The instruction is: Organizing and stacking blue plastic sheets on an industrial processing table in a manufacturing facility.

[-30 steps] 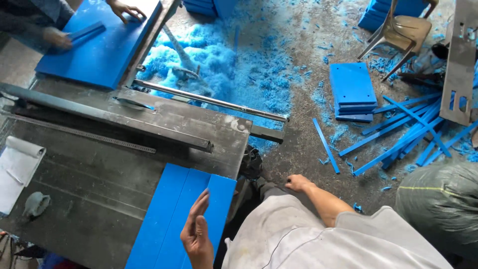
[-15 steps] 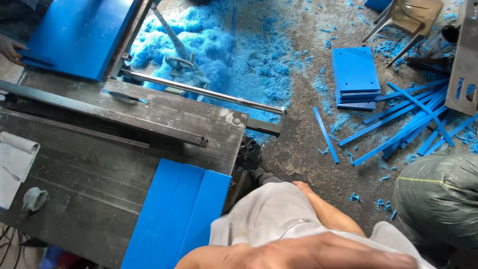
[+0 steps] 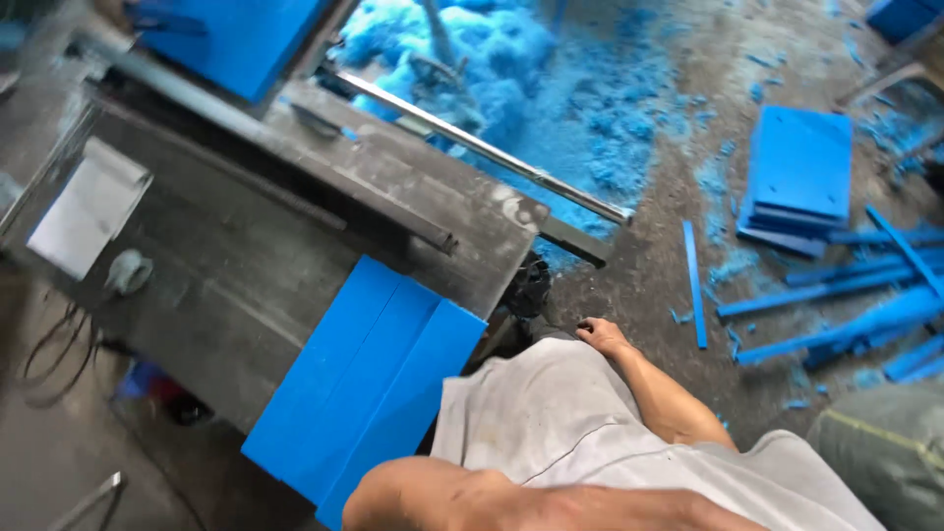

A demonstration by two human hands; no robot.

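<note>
A white folded cloth [image 3: 90, 206] lies at the far left of the grey metal bench [image 3: 246, 265], with a small grey-green lump [image 3: 128, 270] just beside it. Toward the near edge of the bench, blue boards [image 3: 369, 379] lie side by side, overhanging it toward the person. Below them a bare forearm [image 3: 511, 497] crosses the bottom of the view; the left hand is out of view, so its grip cannot be told. A steel rail [image 3: 482, 147] runs along the bench's far side, and beyond it blue shavings [image 3: 511, 59] are heaped on the floor. The right hand [image 3: 602, 334] rests at the person's hip on the grey garment, fingers curled loosely, holding nothing. Further right, a stack of blue panels [image 3: 798, 167] and loose blue strips [image 3: 846, 295] lie on the floor.
</note>
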